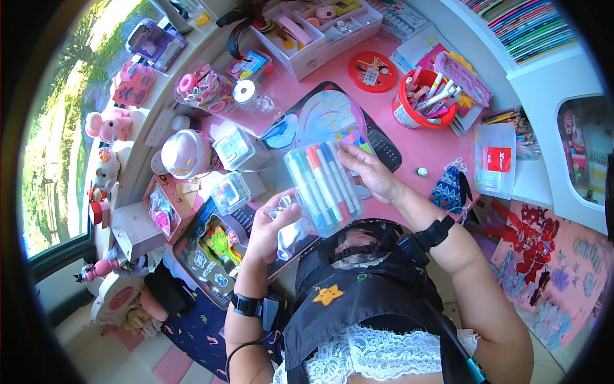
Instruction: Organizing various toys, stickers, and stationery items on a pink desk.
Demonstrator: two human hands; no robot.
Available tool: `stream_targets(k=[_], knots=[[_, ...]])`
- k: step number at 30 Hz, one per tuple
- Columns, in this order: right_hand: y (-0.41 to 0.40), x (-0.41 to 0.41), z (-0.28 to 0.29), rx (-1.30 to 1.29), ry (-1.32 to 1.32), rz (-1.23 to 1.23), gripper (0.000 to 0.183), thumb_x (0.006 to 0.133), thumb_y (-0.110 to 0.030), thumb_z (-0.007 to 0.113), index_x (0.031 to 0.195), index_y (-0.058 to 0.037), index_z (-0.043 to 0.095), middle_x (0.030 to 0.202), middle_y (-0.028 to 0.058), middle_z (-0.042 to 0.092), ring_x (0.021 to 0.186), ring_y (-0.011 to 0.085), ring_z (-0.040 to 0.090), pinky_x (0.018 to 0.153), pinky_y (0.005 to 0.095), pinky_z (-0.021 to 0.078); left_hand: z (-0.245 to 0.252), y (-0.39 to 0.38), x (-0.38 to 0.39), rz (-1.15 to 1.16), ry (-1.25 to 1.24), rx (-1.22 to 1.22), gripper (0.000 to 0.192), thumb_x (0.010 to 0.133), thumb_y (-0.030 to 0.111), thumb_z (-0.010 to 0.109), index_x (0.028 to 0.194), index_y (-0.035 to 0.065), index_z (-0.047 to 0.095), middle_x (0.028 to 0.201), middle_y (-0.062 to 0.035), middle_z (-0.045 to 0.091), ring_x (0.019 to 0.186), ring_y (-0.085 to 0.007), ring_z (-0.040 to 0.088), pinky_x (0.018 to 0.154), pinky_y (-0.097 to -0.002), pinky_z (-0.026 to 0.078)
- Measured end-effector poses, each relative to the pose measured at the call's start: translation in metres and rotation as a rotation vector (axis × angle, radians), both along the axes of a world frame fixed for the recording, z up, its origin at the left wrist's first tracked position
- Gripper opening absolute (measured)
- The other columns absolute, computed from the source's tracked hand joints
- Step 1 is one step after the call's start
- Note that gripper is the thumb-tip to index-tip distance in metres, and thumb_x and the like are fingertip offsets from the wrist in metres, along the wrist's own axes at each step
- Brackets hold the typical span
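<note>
A clear case of coloured markers is tilted in front of my chest, its markers standing side by side. My right hand grips its upper right edge, thumb and fingers around the side. In my left hand is a crumpled white cloth or wipe, pinched under the thumb. That hand is close to the lower left edge of the case; whether it touches the case I cannot tell. Behind the case, a dark-edged mat or tray with a pale drawing lies on the pink desk.
At the right stands a red bucket of markers, with its red lid beside it. Clear boxes, a round jar and a tub of hair ties crowd the left. A white drawer organiser sits behind. A small patterned pouch lies right.
</note>
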State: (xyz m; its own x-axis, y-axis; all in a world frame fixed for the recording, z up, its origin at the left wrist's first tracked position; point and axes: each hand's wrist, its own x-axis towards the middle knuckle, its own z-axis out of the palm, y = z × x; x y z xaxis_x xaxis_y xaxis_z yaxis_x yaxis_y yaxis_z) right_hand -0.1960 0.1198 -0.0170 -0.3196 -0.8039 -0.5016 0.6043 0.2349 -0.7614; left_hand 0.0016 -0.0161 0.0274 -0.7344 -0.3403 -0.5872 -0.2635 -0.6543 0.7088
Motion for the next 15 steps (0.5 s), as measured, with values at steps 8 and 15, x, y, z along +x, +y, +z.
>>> stream_targets(k=[8, 15], knots=[[-0.006, 0.008, -0.018, -0.014, -0.065, -0.063, 0.041, 0.095, -0.029, 0.052, 0.131, -0.0098, 0.045, 0.105, 0.0017, 0.059, 0.096, 0.0068, 0.056, 0.081, 0.0230, 0.0460, -0.011, 0.002, 0.004, 0.012, -0.076, 0.064, 0.040, 0.088, 0.016, 0.062, 0.122, -0.0018, 0.051, 0.101, -0.0080, 0.064, 0.086, -0.0138, 0.063, 0.074, -0.0263, 0.052], [-0.005, 0.009, 0.009, -0.105, -0.066, 0.132, 0.059, 0.092, -0.021, 0.057, 0.143, -0.0142, 0.028, 0.121, 0.0079, 0.055, 0.107, 0.0135, 0.056, 0.086, 0.0299, 0.0484, -0.024, -0.001, 0.013, 0.159, -0.156, 0.083, 0.031, 0.088, 0.014, 0.062, 0.114, -0.0019, 0.056, 0.092, -0.0067, 0.065, 0.074, -0.0133, 0.064, 0.066, -0.0251, 0.052]])
